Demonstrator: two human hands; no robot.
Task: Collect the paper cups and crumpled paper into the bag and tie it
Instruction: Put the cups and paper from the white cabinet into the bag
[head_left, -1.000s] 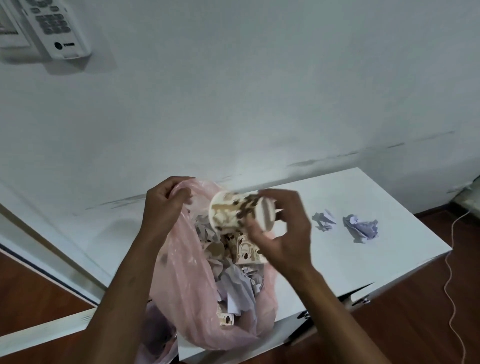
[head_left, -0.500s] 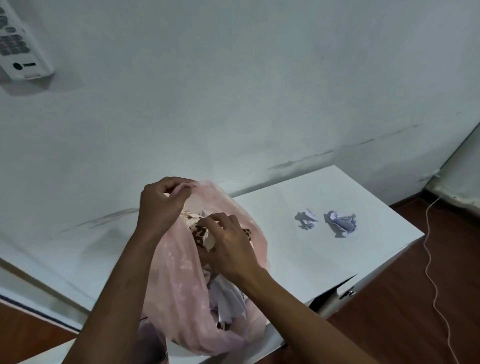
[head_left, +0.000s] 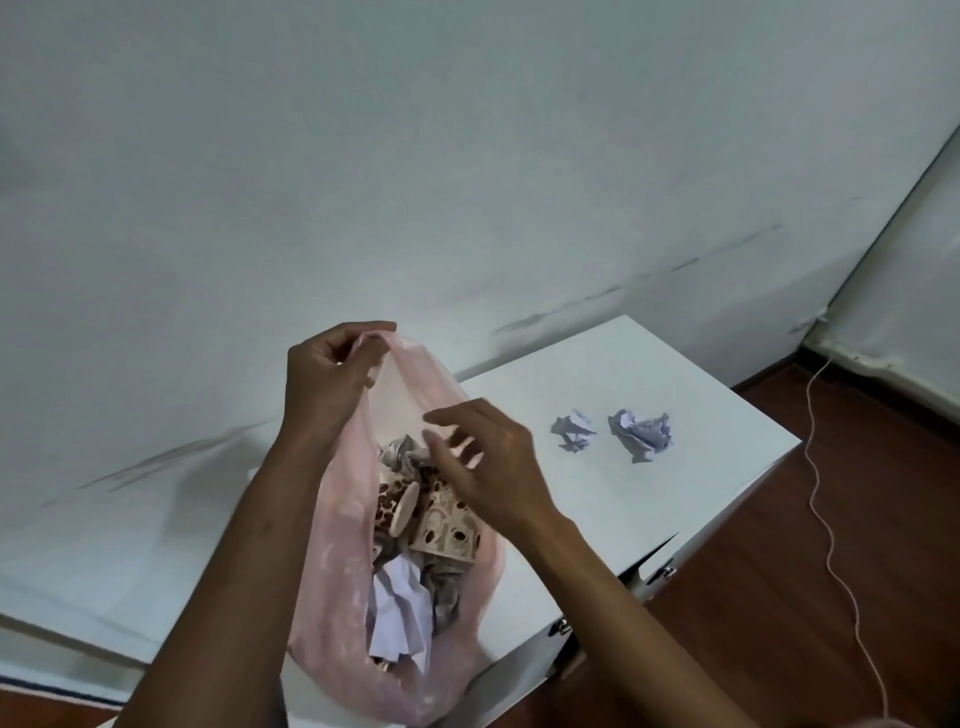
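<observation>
White counter | L grip pinches bag rim | R grip fingers apart, empty, nearer 2 paper balls to its right

Light: soft, even and fairly dim, with a cool grey cast on the plain white wall.
Shadows: faint, diffuse patches on the white worktop.
Glare: mild sheen on the translucent pink plastic bag.
Blur: right hand fingertips smeared.
Distortion: wide-angle bending at the edges.
</observation>
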